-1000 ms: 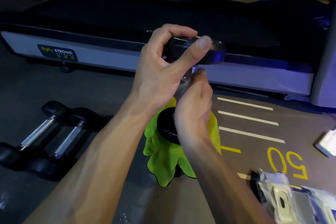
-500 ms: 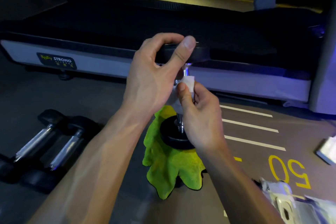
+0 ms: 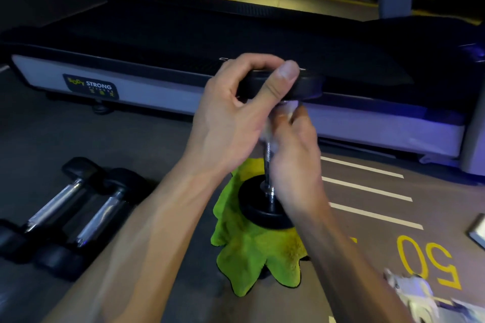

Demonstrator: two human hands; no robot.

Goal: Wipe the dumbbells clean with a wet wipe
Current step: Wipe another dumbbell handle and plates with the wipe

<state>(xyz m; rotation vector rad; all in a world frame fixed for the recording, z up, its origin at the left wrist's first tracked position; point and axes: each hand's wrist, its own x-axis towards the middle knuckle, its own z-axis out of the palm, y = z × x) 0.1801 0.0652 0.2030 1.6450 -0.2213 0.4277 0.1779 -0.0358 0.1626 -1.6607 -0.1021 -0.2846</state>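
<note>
The left hand (image 3: 231,123) grips the top of the upright dumbbell (image 3: 267,155) standing on the green cloth (image 3: 252,252), while the right hand (image 3: 294,155), pinching the wet wipe (image 3: 290,110), has slid up to the handle's top, so wiping continues.

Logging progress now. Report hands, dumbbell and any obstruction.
Left hand grips upright dumbbell by top head. Right hand holds wet wipe on the handle. Nothing obstructing.

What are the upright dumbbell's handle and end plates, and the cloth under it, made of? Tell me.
Upright dumbbell's handle: likely chromed steel, shiny and knurled. Round black end plates: probably rubber-coated, matte. Lime-green cloth: seemingly microfibre, fuzzy and soft-folded.
</note>
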